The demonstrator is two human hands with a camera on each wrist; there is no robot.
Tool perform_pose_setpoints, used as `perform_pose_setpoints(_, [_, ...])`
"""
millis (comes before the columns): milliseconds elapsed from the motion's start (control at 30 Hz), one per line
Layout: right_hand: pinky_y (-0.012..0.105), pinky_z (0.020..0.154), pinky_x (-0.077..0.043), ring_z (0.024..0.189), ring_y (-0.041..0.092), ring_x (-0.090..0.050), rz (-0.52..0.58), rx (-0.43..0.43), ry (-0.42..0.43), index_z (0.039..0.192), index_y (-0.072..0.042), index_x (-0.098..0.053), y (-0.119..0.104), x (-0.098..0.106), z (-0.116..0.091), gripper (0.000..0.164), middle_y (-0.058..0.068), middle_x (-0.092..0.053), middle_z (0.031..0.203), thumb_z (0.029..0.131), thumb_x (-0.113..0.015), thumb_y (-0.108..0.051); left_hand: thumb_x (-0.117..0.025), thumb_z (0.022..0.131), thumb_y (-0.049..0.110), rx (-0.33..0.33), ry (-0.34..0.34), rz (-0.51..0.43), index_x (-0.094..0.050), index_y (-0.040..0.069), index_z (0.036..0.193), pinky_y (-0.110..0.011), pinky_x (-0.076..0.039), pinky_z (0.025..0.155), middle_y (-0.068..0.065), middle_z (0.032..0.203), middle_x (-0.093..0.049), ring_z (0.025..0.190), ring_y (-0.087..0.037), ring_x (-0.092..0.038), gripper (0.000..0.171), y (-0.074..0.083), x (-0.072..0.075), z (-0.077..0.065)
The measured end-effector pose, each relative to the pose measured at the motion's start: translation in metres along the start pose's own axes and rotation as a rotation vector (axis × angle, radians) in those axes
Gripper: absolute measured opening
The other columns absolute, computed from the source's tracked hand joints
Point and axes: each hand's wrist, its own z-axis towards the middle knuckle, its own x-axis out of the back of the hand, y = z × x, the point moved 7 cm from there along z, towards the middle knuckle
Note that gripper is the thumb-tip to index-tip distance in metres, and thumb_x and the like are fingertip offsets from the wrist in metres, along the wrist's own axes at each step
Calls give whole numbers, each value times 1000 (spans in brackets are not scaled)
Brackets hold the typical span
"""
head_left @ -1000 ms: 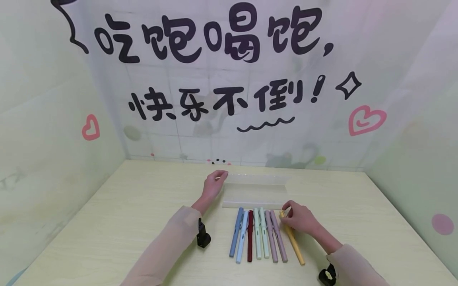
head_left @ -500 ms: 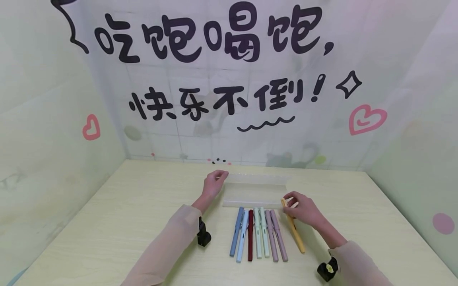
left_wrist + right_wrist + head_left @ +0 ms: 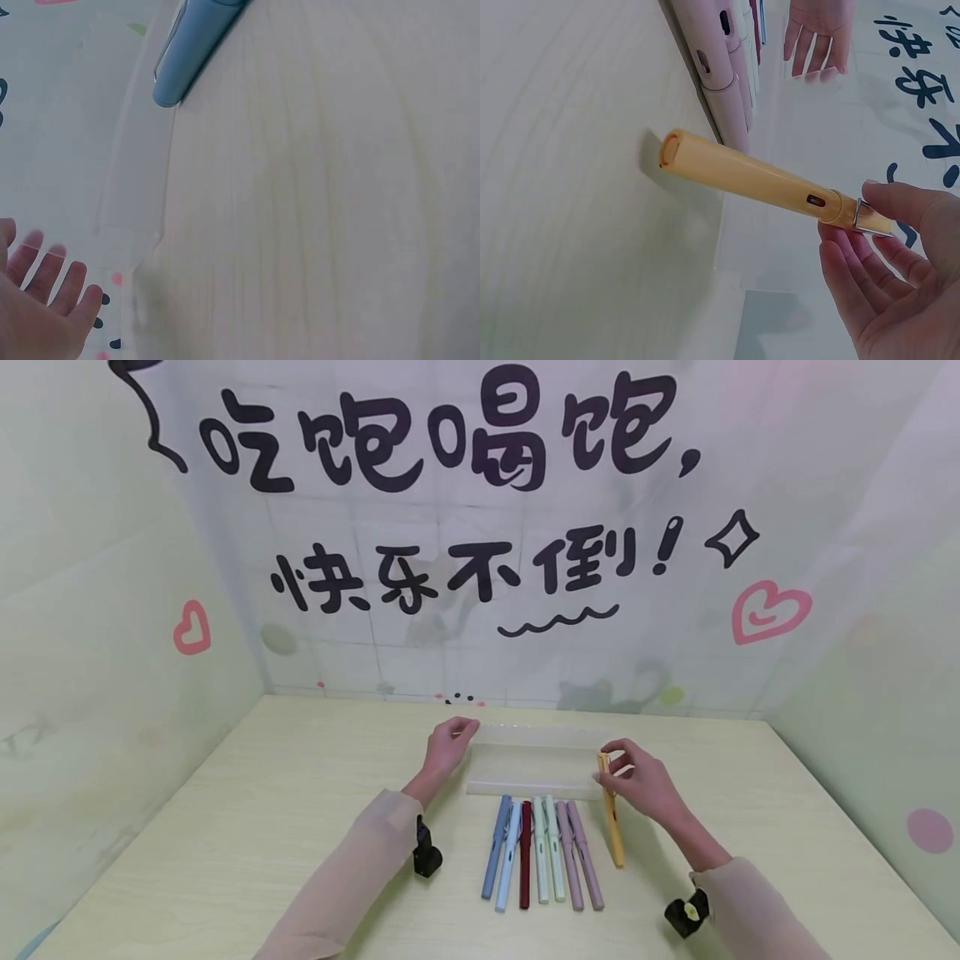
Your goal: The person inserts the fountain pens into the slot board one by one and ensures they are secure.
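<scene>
My right hand [image 3: 647, 781] pinches an orange-yellow fountain pen [image 3: 611, 818] by its clipped cap end, between thumb and fingers. The barrel of this pen [image 3: 742, 174] slopes down toward the table in the right wrist view. A clear plastic pen case [image 3: 536, 766] lies with its flap up at the back. My left hand [image 3: 448, 747] pinches the upper left corner of the case; in the left wrist view the fingertips [image 3: 45, 259] show through clear plastic. In front of the case lie blue pens [image 3: 502, 852], a dark red pen [image 3: 525, 856], pale green pens [image 3: 547, 852] and purple pens [image 3: 579, 856].
A pale wood-grain table [image 3: 300, 827] carries everything. Behind it stands a printed cloth backdrop [image 3: 405, 668], with side panels left and right. A small black wrist camera [image 3: 427, 856] sits at the left sleeve and another black camera [image 3: 686, 914] at the right.
My right hand has carried the yellow pen up and back, from beside the purple pens to the right end of the case. The left hand has kept its place.
</scene>
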Motion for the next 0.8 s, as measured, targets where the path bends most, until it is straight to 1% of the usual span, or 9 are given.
perform_pose_setpoints(133, [28,53,-47,68,19,-59,-8,27,33,109,0,-50,-1,4,3,36,7,-56,79,79,-66,-14,-53,89,27,-1,-8,0,-61,1,101,-36,-44,81,-11,100,-60,98,-25,-53,30,-1,-1,-1])
perform_pose_setpoints(333, [29,55,-47,70,21,-59,2,21,79,108,-2,-50,-3,11,10,34,9,-57,80,80,-66,-13,-53,89,28,1,-12,-12,-61,1,101,-36,-44,81,-10,100,-60,98,-24,-53,30,-3,-1,1])
perform_pose_setpoints(567, [30,56,-49,73,24,-60,-4,12,142,109,-3,-49,-9,24,20,36,11,-58,84,80,-66,-14,-54,89,28,4,-14,-7,-61,2,102,-36,-44,81,-10,101,-60,98,-24,-53,30,-2,-1,0])
perform_pose_setpoints(800, [33,57,-50,73,25,-61,-13,45,216,110,-4,-48,-16,35,29,36,13,-59,85,80,-66,-15,-54,88,29,-1,-9,6,-62,2,101,-35,-44,80,-10,100,-61,98,-23,-53,30,-4,-1,2])
